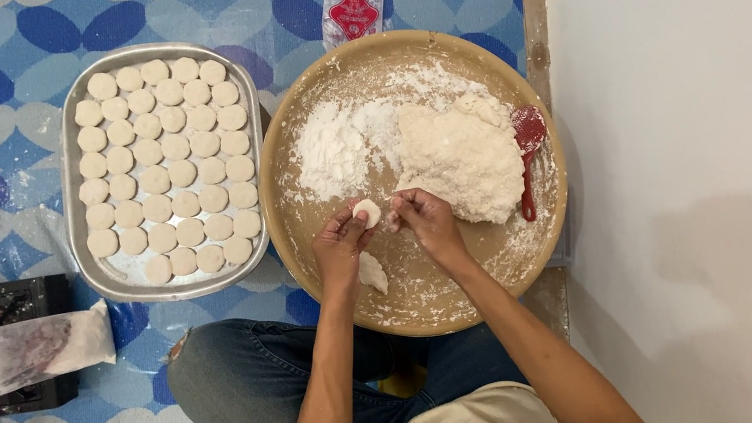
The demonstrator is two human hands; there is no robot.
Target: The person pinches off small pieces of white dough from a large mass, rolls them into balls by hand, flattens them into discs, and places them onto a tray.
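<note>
Both hands, left hand (339, 243) and right hand (425, 218), grip closed on a small dough disc (367, 213). Metal tray (71, 182) left holds six nearly full rows; large dough mass (465, 157) remains unshaped.

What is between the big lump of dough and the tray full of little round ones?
In the head view, a heap of loose white flour lies between the big dough lump and the metal tray, inside the round tan bowl.

One head camera looks straight down, fairly near, over the round tray (304, 249)
</note>
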